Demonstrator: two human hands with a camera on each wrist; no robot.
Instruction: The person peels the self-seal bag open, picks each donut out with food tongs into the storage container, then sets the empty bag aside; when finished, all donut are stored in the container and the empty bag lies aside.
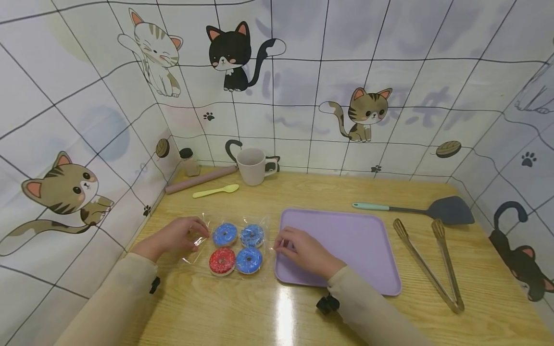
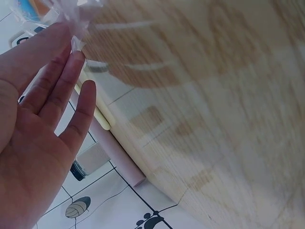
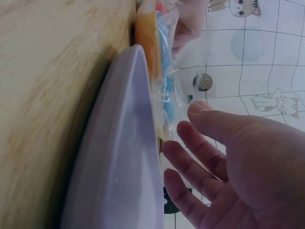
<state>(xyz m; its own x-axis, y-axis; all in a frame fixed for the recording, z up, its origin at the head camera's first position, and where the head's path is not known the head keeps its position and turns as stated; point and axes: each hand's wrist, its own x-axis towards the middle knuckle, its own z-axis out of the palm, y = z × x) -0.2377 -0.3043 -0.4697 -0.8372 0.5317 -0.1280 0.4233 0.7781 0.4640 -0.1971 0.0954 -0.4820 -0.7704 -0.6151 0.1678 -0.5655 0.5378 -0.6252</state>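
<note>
A clear plastic bag [image 1: 202,254] of frosted donuts lies on the wooden table, holding a red donut [image 1: 222,261] and three blue ones, such as the front blue donut [image 1: 249,260]. At the bag's left edge, my left hand [image 1: 178,234] pinches the crinkled plastic [image 2: 83,16] between thumb and forefinger, its other fingers extended. My right hand [image 1: 305,251] hovers over the left side of the lilac tray [image 1: 342,240]. Its fingers are loosely bent, with the fingertips right by the bag's right edge, and nothing shows in its grasp in the right wrist view.
Behind the bag lie a yellow spoon [image 1: 216,191] and a pinkish rolling pin [image 1: 201,179]. A mug [image 1: 251,166] and a black-capped jar [image 1: 189,162] stand along the wall. Right of the tray are a spatula [image 1: 450,210] and metal tongs [image 1: 426,264]. Cat-print walls enclose three sides.
</note>
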